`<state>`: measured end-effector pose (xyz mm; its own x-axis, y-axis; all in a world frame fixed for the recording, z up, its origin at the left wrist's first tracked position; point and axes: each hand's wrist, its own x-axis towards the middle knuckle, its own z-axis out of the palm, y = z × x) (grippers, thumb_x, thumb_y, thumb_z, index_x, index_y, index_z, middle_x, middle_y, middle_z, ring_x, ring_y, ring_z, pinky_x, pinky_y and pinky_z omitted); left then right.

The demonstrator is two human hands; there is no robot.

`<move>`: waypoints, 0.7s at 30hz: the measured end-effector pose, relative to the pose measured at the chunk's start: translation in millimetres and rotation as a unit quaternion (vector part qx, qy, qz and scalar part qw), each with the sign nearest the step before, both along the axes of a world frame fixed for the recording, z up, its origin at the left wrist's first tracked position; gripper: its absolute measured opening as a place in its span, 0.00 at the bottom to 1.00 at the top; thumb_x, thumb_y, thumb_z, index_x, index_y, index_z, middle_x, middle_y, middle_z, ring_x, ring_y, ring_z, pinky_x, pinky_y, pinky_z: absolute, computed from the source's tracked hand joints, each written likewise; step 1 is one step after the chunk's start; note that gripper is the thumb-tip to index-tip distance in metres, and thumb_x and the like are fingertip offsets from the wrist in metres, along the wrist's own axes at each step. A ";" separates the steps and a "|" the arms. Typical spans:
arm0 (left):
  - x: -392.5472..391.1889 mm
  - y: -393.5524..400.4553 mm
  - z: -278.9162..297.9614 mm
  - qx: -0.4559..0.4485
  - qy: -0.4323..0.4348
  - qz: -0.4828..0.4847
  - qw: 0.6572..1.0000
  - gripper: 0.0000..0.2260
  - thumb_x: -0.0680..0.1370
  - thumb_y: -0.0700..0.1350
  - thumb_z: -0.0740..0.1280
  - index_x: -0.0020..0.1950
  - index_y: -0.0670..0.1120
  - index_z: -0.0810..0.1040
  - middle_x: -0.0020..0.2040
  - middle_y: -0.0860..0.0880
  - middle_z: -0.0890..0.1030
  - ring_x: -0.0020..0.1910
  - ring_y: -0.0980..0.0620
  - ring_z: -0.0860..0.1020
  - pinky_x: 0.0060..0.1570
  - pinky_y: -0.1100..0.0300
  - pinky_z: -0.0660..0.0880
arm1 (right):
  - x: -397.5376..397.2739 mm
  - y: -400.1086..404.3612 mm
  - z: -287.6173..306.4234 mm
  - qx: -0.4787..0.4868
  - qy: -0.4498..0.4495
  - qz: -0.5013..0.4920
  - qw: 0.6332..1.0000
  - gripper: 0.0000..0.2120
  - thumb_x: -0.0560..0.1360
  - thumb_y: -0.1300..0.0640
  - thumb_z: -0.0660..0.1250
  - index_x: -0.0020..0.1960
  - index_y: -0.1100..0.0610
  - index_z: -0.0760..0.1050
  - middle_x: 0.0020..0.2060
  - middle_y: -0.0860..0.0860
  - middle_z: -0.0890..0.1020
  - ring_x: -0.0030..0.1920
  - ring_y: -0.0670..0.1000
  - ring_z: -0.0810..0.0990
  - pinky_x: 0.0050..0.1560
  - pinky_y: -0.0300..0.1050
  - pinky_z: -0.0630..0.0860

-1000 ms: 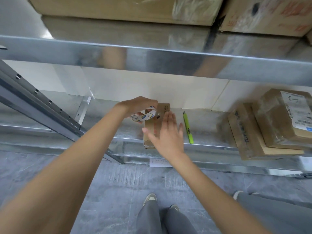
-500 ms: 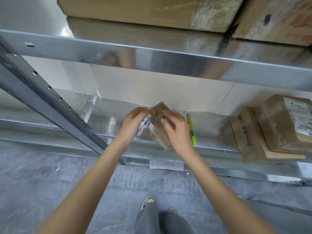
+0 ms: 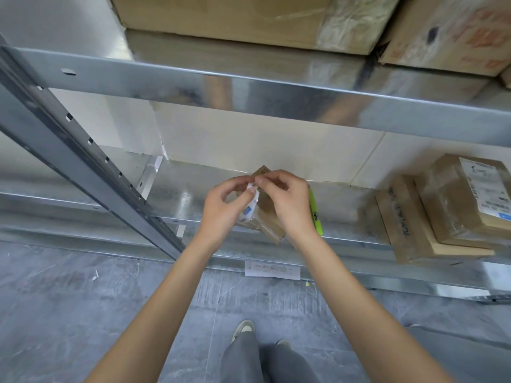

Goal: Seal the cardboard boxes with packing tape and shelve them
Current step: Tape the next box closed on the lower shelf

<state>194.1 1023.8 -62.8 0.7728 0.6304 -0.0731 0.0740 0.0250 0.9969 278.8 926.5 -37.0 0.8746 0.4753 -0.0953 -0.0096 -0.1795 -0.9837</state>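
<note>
Left hand [image 3: 225, 210] grips tape roll [image 3: 250, 207], touching small box [image 3: 269, 217]; right hand [image 3: 287, 205] pinches tape end, box long side points away.

In front of me the metal shelf [image 3: 193, 200] carries a small cardboard box [image 3: 269, 217] mid-shelf, a green marker [image 3: 315, 211] beside it, and stacked parcels [image 3: 442, 211] at its right end.

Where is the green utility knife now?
The green utility knife lies on the lower metal shelf at the centre of the head view, just right of the right hand and left of the stacked boxes.
</note>
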 end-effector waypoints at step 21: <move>9.7 -13.4 4.1 0.014 -0.071 0.122 0.990 0.21 0.75 0.35 0.71 0.65 0.51 0.75 0.39 0.48 0.80 0.37 0.55 0.76 0.46 0.62 0.76 | -9.1 27.5 4.0 0.213 0.319 -0.144 0.912 0.17 0.70 0.74 0.70 0.49 0.59 0.67 0.39 0.57 0.78 0.41 0.54 0.79 0.49 0.46 0.80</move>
<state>203.8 1010.4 -58.7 0.5984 0.7999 0.0454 -0.0726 -0.0023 0.9974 269.7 954.1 -32.9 0.8004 0.3467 -0.4890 -0.5909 0.3190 -0.7410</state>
